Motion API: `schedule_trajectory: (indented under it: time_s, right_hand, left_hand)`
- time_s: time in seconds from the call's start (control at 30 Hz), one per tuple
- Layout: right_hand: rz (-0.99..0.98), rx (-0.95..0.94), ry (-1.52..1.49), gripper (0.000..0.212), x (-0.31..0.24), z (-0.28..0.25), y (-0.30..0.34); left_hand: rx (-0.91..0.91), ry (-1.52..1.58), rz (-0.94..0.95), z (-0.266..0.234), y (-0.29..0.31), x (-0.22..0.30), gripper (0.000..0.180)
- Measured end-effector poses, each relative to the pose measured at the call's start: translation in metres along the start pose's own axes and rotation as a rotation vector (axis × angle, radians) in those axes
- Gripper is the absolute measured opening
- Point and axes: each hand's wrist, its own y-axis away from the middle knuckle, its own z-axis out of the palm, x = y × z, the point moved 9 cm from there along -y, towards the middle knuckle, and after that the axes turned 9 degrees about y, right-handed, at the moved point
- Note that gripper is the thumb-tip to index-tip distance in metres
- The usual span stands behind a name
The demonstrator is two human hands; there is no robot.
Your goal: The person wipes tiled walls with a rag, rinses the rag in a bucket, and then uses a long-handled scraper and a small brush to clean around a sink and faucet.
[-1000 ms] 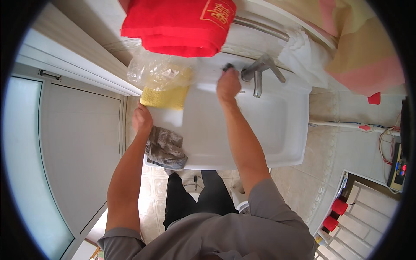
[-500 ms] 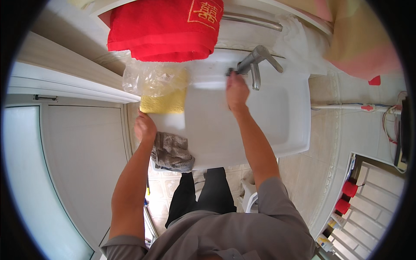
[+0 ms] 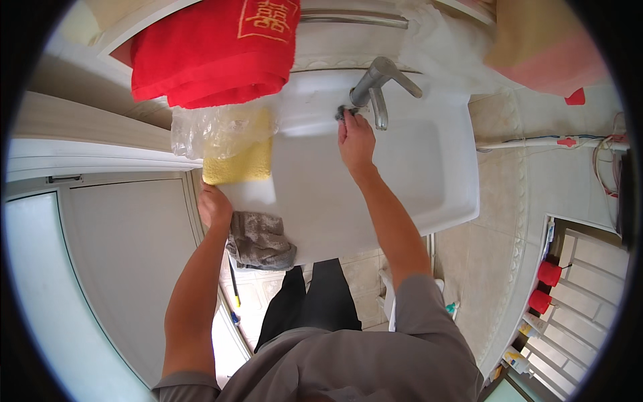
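My right hand is closed on a small dark scouring pad, pressed to the white sink just left of the tap's base. The grey metal tap stands beside my fingertips, its spout over the basin. At the sink's left rim my left hand is closed with curled fingers, right by the near corner of a yellow textured cloth. Its fingertips are partly hidden. Clear crumpled plastic covers the far part of the yellow cloth. A wet grey-brown cloth drapes over the near left corner.
A folded red towel overhangs the far left of the sink. Behind the tap runs a metal rail. White doors stand close on my left. A pipe with wires runs along the wall at right, above a rack.
The whole view has shifted, so the sink and tap appear farther left. My right hand keeps the scouring pad beside the tap's base, a little nearer to me. My left hand stays at the rim.
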Motion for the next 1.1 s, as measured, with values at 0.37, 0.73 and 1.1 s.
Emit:
schedule_trajectory:
  time_s: [0.37, 0.73, 1.1]
  right_hand:
    - [0.090, 0.011, -0.122, 0.025, 0.021, -0.006, -0.010]
    - [0.187, 0.021, -0.057, 0.023, 0.067, -0.016, -0.024]
    - [0.252, 0.079, 0.271, 0.015, 0.103, -0.037, -0.023]
  left_hand:
    - [0.076, -0.059, 0.023, -0.010, -0.003, -0.004, 0.069]
    - [0.073, -0.099, 0.046, -0.012, 0.001, 0.001, 0.067]
    - [0.133, -0.183, 0.042, 0.008, -0.018, -0.020, 0.053]
